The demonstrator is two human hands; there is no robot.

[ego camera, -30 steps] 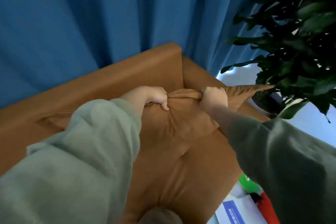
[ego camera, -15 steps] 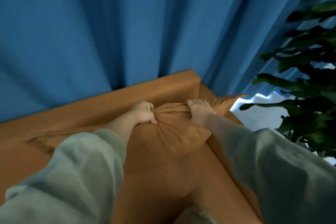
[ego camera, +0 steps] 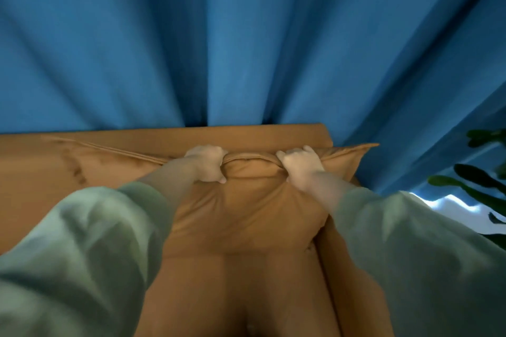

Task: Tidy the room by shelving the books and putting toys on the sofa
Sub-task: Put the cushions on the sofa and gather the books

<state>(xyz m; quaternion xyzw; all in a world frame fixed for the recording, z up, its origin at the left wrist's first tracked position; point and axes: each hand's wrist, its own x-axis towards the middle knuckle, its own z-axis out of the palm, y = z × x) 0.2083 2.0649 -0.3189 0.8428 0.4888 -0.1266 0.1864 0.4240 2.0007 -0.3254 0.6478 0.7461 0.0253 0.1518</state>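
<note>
**Two fistfuls of cushion (ego camera: 246, 213) at the end of the sofa (ego camera: 246, 134)**

So the tan sofa fills the lower half of the view. Its backrest runs straight across the middle, right up against a blue curtain (ego camera: 246, 35). The cushion is the same tan colour and leans against the backrest at the sofa's right end, next to the armrest.

The left hand (ego camera: 208, 163) is clenched on the cushion's top edge, fingers curled over the seam and thumb pressed into the front. The right hand (ego camera: 299, 169) grips that same edge a bit further right, knuckles up, with fabric puckered between the two. Both arms are in pale green sleeves (ego camera: 90, 241).

Dark leaves of a plant (ego camera: 482, 183) poke in on the far right, past the sofa's end. A second cushion, as far as I can tell, lies flat against the backrest on the left.
</note>
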